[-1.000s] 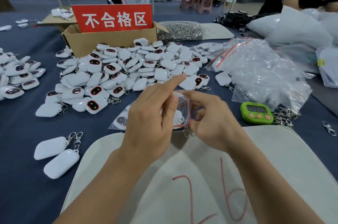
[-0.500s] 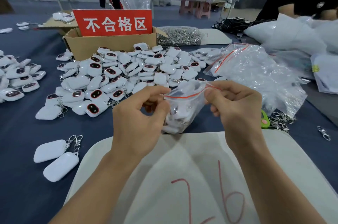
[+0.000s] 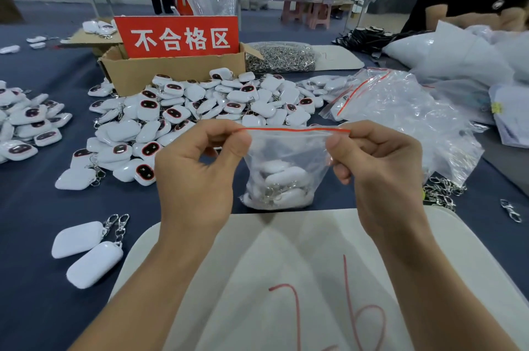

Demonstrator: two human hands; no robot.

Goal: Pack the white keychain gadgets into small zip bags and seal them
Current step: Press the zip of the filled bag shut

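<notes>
Clear zip bag (image 3: pixel 289 150) of white gadgets (image 3: pixel 286 180), red strip taut, pinched by left hand (image 3: pixel 194 178) and right hand (image 3: pixel 383 176)

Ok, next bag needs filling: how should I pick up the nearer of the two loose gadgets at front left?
Pinch the nearer gadget across its width toward the near end, coming down from above. It lies flat, and that end is apart from the other gadget; at the far end the two clasps lie close together and might snag.
</notes>
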